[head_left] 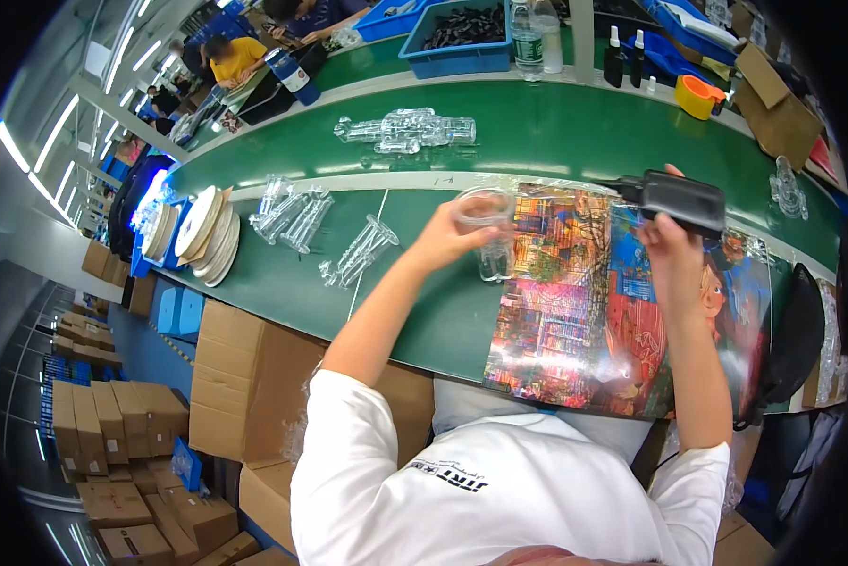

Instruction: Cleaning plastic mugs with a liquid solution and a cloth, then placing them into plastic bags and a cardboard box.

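Head view, looking down on a green worktable [556, 132] at which a person in a white shirt is seated. The left hand [457, 231] is closed around a clear plastic piece [488, 231], which is gripped near its rounded upper end and held just above the table, at the left edge of a colourful printed sheet [584, 311]. The right hand [674, 250] is wrapped around a black handheld tool [679, 200], which is raised over the upper right part of the same sheet; the fingers are curled shut on the tool body. The two hands are kept apart, with the sheet lying flat between and beneath them.

To the left of the held piece, several more clear plastic pieces [296, 215] are laid on the table, and a further cluster [410, 130] is seen on the far strip. A stack of white discs [207, 231] is set at the table's left end. A blue bin [461, 42] of dark parts and an orange tape roll [697, 96] are placed along the far edge. Cardboard boxes [254, 377] are stacked below the near edge.
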Demonstrator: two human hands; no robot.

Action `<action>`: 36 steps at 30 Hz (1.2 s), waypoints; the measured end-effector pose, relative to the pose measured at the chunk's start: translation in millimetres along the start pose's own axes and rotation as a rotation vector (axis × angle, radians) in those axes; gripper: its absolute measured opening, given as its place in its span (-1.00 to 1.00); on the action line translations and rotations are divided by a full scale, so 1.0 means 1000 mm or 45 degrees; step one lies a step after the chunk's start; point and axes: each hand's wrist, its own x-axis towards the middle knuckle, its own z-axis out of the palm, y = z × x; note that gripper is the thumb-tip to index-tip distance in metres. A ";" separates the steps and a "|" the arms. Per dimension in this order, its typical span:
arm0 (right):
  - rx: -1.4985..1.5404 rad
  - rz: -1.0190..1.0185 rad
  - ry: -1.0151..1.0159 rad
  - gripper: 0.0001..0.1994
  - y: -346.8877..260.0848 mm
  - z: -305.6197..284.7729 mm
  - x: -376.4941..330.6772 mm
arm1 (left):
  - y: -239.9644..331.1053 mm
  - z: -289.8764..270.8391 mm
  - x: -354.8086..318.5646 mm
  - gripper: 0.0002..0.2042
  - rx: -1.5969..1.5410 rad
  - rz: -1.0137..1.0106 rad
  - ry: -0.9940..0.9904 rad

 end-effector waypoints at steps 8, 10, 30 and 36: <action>0.518 0.323 0.209 -0.52 0.001 -0.018 -0.021 | 0.037 0.078 0.002 -0.45 0.220 0.357 0.036; 0.359 0.151 0.236 -0.53 -0.003 -0.001 -0.028 | 0.039 0.082 -0.008 -0.42 0.252 0.335 0.003; -0.653 -0.587 -0.173 -0.57 -0.028 -0.016 -0.062 | 0.008 0.084 -0.008 -0.20 0.555 0.640 0.037; -0.579 -0.394 -0.211 -0.55 -0.023 -0.020 -0.062 | 0.005 0.095 -0.016 -0.34 0.348 0.463 0.098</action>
